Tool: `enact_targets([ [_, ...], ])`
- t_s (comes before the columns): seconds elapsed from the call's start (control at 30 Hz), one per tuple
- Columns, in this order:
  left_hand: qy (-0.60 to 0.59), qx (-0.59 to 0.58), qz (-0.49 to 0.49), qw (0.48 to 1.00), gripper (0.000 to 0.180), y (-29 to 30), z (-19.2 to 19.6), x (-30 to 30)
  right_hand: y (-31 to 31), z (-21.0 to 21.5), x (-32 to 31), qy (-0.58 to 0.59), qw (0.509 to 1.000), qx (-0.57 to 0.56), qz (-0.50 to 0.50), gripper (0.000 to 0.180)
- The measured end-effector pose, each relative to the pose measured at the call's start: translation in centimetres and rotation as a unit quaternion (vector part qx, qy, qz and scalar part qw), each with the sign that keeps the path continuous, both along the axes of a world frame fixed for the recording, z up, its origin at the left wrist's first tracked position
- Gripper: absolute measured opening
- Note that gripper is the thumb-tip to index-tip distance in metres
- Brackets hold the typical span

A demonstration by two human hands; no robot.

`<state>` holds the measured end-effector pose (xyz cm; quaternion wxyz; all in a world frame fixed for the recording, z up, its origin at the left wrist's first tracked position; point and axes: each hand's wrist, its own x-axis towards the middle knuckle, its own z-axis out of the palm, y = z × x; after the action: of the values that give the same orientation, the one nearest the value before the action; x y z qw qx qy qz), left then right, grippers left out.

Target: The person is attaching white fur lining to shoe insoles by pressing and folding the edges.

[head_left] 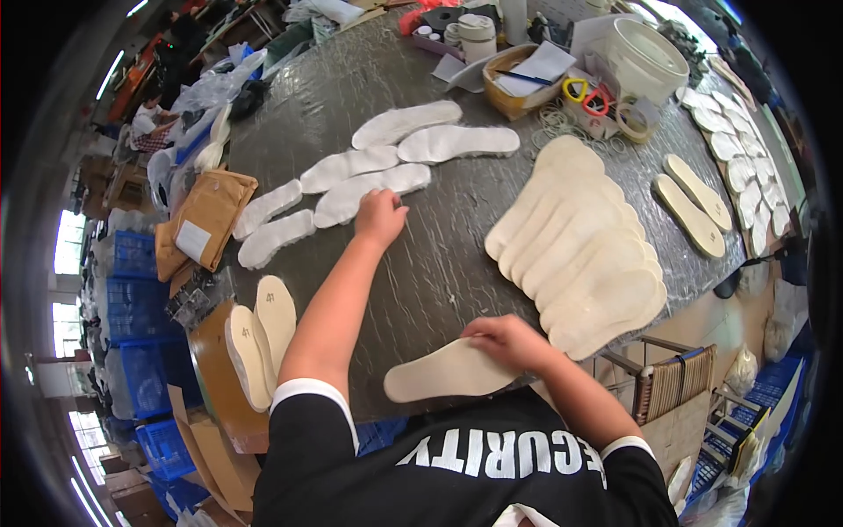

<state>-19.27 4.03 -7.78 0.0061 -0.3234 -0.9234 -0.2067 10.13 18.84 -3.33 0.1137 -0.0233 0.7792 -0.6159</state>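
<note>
While I'm watching, left hand [379, 216] is pressing a white insole [371, 194] on the tabletop [439, 263].
Right hand [507, 340] is gripping a beige insole [448, 371] at the near edge, beside the fanned beige stack [584, 250].

occlusions and cut-offs, head view

near end of tan insole [448, 369] hidden behind the black shirt [457, 457]. right hand [505, 338] covers its heel end; fingers not separable. left hand [379, 215] hides part of one white insole [369, 191]. fanned insole stack [584, 250]: lower pieces overlapped, count unclear. items in the white bucket [645, 57] too small to tell.
</note>
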Motion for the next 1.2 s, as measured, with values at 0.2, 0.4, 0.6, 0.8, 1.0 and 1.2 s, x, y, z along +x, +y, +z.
enact_targets([
  [0.2,0.138,-0.104,-0.008,0.985,0.014,-2.2,-2.4,-3.5,-6.1,-4.4,-3.1,0.114,0.959,0.25,0.065,0.023],
  [0.4,0.095,0.02,-0.108,0.989,0.011,-4.8,-1.7,3.4,-5.0,-4.8,-3.8,-0.003,0.969,0.076,-0.235,0.024],
  [0.6,-0.113,0.156,-0.238,0.952,0.019,-11.8,-0.6,9.7,-4.7,-3.7,-3.4,-0.059,0.954,0.096,-0.276,0.024],
  [0.8,-0.262,0.107,-0.054,0.958,0.015,-15.7,0.0,9.5,-6.5,-2.9,-0.9,0.0,0.922,0.387,-0.002,0.035],
  [1.0,-0.489,0.152,0.128,0.85,0.037,-10.0,-0.6,13.4,-7.3,-2.9,2.4,-0.083,0.957,0.278,0.023,0.028],
  [1.2,-0.526,0.064,-0.048,0.846,0.026,-13.4,0.2,13.2,-5.4,0.1,6.4,0.14,0.964,0.217,0.058,0.027],
])
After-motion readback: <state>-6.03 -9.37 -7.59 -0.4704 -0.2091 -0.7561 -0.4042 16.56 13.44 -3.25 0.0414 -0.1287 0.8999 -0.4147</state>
